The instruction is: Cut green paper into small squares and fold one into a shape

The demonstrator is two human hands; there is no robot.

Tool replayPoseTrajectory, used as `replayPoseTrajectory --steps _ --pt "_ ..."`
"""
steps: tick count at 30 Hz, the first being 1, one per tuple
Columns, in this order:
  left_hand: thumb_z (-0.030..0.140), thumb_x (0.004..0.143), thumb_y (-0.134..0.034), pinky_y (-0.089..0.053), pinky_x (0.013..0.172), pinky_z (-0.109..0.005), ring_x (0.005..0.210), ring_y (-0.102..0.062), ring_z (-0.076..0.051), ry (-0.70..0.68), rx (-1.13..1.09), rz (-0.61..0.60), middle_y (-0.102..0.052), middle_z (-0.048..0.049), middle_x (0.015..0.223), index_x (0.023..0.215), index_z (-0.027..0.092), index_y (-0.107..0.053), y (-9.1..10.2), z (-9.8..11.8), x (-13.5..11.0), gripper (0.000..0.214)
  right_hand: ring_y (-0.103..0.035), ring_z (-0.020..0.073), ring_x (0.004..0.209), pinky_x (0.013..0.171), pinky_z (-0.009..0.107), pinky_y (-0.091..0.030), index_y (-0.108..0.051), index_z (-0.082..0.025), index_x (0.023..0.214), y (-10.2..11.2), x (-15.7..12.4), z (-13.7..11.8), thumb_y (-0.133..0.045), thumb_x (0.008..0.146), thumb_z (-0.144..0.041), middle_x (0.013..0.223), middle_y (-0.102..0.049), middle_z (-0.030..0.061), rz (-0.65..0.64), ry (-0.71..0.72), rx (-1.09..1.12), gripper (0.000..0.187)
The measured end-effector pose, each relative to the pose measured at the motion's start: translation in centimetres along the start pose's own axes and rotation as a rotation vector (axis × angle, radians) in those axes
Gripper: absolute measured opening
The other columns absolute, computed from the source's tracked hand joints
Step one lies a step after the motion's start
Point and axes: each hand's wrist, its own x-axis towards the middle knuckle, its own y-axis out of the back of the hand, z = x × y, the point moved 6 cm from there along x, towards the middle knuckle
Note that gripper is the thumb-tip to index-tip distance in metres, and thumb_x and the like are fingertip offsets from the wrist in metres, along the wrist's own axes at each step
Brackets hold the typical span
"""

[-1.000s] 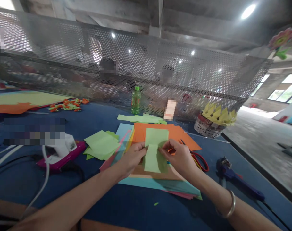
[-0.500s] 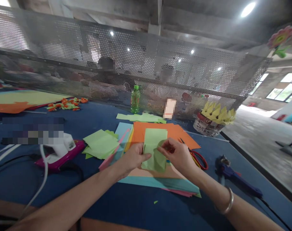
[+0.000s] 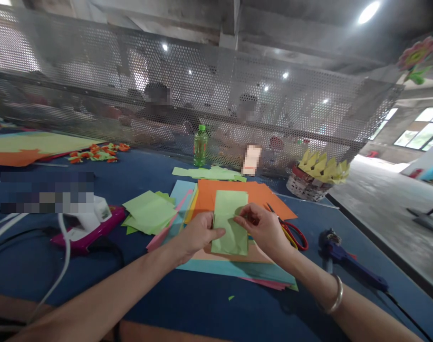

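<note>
A folded-looking strip of light green paper point(image 3: 231, 240) is held up in front of me over a pile of coloured sheets. My left hand point(image 3: 198, 235) pinches its left edge, thumb on the near face. On its right edge the fingertips of my right hand point(image 3: 261, 223) are pressed together. Under the strip lie an orange sheet point(image 3: 273, 202) and light blue paper point(image 3: 234, 269). Scissors with red and yellow handles point(image 3: 296, 237) lie just beyond my right hand, partly hidden by it.
Green paper squares point(image 3: 148, 211) lie left of the pile, near a magenta power strip point(image 3: 81, 240) with cables. Behind stand a green bottle point(image 3: 200, 147) and green paper strips point(image 3: 209, 173). On the right are a blue glue gun point(image 3: 359, 268) and a basket with yellow paper points point(image 3: 309, 185).
Both hands keep their grip on the green paper strip. Its lower end has swung very slightly to the right; little else differs.
</note>
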Motion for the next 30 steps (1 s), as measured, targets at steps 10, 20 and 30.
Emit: replayPoseTrajectory --steps 10,20,30 --pt "0.015 0.072 -0.075 -0.052 0.083 -0.039 0.090 -0.071 -0.028 0.215 -0.494 -0.213 -0.075 -0.0130 0.094 0.108 0.013 -0.072 -1.5 -0.6 -1.1 0.036 -0.049 0.0103 0.056 0.052 0.021 -0.040 -0.060 -0.020 0.084 0.3 -0.7 -1.4 -0.070 0.082 -0.039 0.066 -0.058 -0.0034 0.073 -0.017 0.178 0.021" --pt "0.018 0.070 -0.078 -0.052 0.086 -0.036 0.090 -0.072 -0.027 0.260 -0.479 -0.263 -0.075 -0.0143 0.095 0.107 0.011 -0.072 -1.9 -1.3 -1.1 0.038 -0.050 0.0111 0.053 0.042 0.020 -0.044 -0.057 -0.022 0.088 -0.4 -1.3 -1.1 -0.070 0.079 -0.042 0.066 -0.055 -0.0042 0.052 -0.144 0.291 0.025" --pt "0.017 0.069 -0.079 -0.053 0.085 -0.039 0.095 -0.071 -0.030 0.200 -0.461 -0.182 -0.075 -0.0120 0.097 0.108 0.014 -0.072 -1.6 -1.2 -1.0 0.040 -0.056 0.0123 0.065 0.044 0.018 -0.053 -0.059 -0.024 0.100 -0.8 -1.4 -0.9 -0.061 0.086 -0.047 0.084 -0.058 0.0000 -0.030 -0.142 0.257 0.027"
